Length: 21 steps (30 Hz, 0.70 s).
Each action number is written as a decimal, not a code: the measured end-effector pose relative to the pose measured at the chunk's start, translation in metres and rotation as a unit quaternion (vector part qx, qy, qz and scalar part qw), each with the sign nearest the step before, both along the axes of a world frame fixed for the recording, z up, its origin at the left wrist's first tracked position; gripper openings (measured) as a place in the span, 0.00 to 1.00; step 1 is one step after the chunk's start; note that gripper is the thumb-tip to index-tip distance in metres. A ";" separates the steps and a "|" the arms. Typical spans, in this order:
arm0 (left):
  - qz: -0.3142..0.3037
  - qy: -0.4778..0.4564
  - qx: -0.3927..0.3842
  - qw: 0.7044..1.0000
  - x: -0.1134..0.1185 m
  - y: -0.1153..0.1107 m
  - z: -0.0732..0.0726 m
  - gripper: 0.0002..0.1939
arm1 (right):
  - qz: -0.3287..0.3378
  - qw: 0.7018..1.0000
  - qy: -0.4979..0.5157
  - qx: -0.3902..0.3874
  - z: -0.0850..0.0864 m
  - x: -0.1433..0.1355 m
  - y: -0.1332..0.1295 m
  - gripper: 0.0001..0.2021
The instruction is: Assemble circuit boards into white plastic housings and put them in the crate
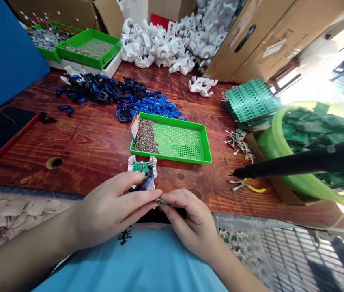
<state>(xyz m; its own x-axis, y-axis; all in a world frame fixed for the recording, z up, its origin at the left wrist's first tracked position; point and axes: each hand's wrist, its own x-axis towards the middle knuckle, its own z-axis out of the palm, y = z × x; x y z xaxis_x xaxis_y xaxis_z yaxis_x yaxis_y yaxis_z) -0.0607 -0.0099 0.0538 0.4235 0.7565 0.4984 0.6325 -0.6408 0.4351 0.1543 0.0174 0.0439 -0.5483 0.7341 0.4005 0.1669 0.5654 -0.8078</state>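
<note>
Between the fingertips of both hands is a small green circuit board (163, 201), seen nearly edge-on. My right hand (192, 219) pinches it between thumb and fingers. My left hand (114, 207) is closed, its fingertips at the board's left end and its thumb against a dark blue and black plastic part (148, 180). Just beyond the left hand, a white plastic shell (130, 163) lies on the table edge with a green circuit board (140, 166) inside. The lower part of the shell is hidden by my fingers.
A green tray (208, 152) of small screws (145, 137) stands ahead. Blue and black plastic parts (108, 91) and white shells (156, 42) are heaped behind. To the right are a black screwdriver-like tool (296, 160), yellow-handled pliers (255, 189) and a yellow-green tub (271, 138). A phone (3, 129) lies left.
</note>
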 end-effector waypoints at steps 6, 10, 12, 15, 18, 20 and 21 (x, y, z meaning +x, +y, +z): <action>0.014 -0.043 -0.049 0.998 0.002 -0.002 0.005 0.10 | 0.011 1.000 -0.014 0.012 0.003 0.002 0.001 0.15; 0.015 -0.040 -0.070 0.997 0.003 -0.002 0.006 0.08 | 0.023 0.999 -0.019 0.039 0.004 0.002 0.002 0.17; 0.017 -0.048 -0.068 0.996 0.003 -0.002 0.006 0.08 | 0.027 0.998 -0.029 0.057 0.004 0.002 0.002 0.18; 0.029 -0.062 -0.056 0.996 0.002 -0.002 0.005 0.10 | 0.008 0.995 -0.054 0.078 0.004 0.002 0.002 0.18; 0.027 -0.072 -0.058 0.995 0.002 -0.002 0.004 0.12 | -0.021 0.994 -0.068 0.087 0.005 0.003 0.002 0.19; 0.025 -0.067 -0.074 0.995 0.001 -0.004 0.002 0.12 | -0.023 0.992 -0.073 0.096 0.005 0.004 0.001 0.16; 0.026 -0.060 -0.080 0.995 0.001 -0.005 0.001 0.12 | -0.021 0.992 -0.079 0.101 0.005 0.005 0.001 0.14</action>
